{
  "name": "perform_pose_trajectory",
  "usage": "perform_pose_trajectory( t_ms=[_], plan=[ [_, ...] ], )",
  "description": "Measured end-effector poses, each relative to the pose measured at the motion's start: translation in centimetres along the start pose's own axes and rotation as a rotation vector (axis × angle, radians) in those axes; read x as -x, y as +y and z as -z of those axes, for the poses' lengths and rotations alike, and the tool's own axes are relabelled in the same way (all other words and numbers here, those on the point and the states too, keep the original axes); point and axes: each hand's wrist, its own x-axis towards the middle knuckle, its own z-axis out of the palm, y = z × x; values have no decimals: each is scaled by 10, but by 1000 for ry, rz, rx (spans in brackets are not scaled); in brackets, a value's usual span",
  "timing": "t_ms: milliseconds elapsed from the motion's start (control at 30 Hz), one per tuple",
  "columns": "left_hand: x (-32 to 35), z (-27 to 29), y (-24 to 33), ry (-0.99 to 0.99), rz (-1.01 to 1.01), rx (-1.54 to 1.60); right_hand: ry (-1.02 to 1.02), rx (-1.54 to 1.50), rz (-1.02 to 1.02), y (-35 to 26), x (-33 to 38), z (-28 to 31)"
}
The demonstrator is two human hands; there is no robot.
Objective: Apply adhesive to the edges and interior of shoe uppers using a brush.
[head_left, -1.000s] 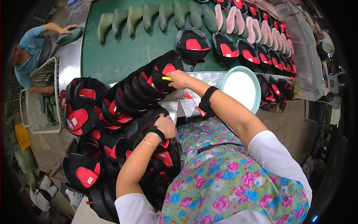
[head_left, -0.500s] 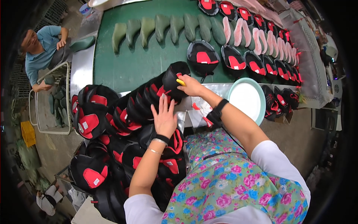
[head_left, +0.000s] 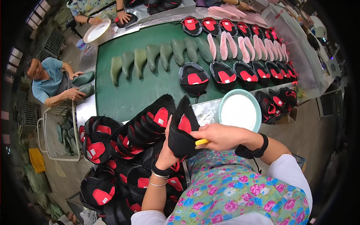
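one black upper (head_left: 181, 133), peak and long axis forward, in left hand's (head_left: 165, 155) and right hand's (head_left: 224, 135) closed grip

Cannot see much of the left hand (head_left: 166, 158) behind the black upper (head_left: 181, 141), nor all the yellow tool (head_left: 201, 142) inside the right hand (head_left: 222, 135), nor read tiny labels (head_left: 161, 121).

The black shoe upper (head_left: 178, 139) at the row's (head_left: 142, 127) end is off it now, held between the person's two hands: the left hand (head_left: 165, 156), spread over the row a moment ago, grips its side, while the right hand (head_left: 218, 135), with the yellow handle (head_left: 201, 142), has drawn back toward the apron (head_left: 240, 191). The worker in blue (head_left: 48, 79), one hand over the cart (head_left: 71, 159) before, now has both on green foot forms (head_left: 83, 78).
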Motion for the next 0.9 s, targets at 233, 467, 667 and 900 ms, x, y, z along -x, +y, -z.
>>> perform_pose_trajectory(
  t_ms=[233, 467, 667, 900],
  plan=[
    [29, -50, -9, -41, 426, 491, 592, -125, 6, 29, 90, -11],
    [59, -120, 29, 26, 810, 806, 1243, -69, -488, 172, 186, -31],
    [46, -125, 45, -506, 652, 385, 1227, -461, -695, 261, 210, -88],
    [25, -132, 55, -123, 872, 439, 1230, -280, -658, 298, 176, -120]
  ],
)
